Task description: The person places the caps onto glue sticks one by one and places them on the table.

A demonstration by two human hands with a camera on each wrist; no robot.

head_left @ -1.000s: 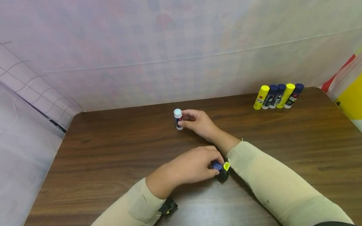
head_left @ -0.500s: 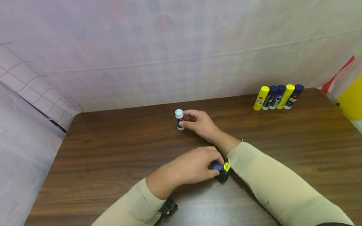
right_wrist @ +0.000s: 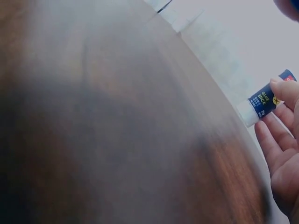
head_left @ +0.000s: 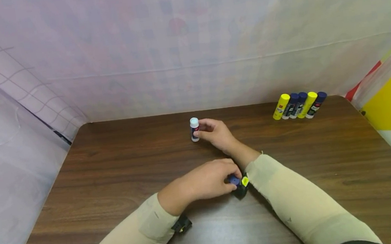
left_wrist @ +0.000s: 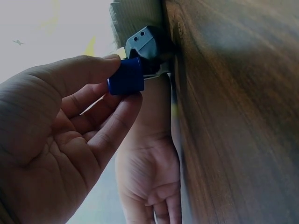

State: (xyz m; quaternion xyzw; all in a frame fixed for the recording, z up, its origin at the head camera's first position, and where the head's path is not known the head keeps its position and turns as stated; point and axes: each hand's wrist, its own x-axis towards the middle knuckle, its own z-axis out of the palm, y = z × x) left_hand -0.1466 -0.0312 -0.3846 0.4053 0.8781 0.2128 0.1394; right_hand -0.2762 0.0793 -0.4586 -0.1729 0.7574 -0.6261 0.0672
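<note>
My right hand (head_left: 216,135) pinches an upright glue stick (head_left: 194,130) between thumb and fingers, toward the back middle of the table. Its cap is off and the pale top shows; in the right wrist view the dark blue label on the glue stick (right_wrist: 264,101) reads "GLUE STICK". Nearer the front, my left hand (head_left: 209,179) pinches a dark blue cap (left_wrist: 126,77) between thumb and fingertips. This cap is close to the right wrist, beside the black device worn there. Whether the glue stick touches the table cannot be told.
Several glue sticks (head_left: 300,105), some yellow and some dark blue, stand side by side at the back right of the brown wooden table (head_left: 121,160). A pale patterned curtain (head_left: 181,52) hangs behind the table's back edge. My forearms cross near the table's middle.
The glue stick in my right hand has shifted very slightly to the right in the head view. Both hands keep their holds, and the left hand is nearly still.
</note>
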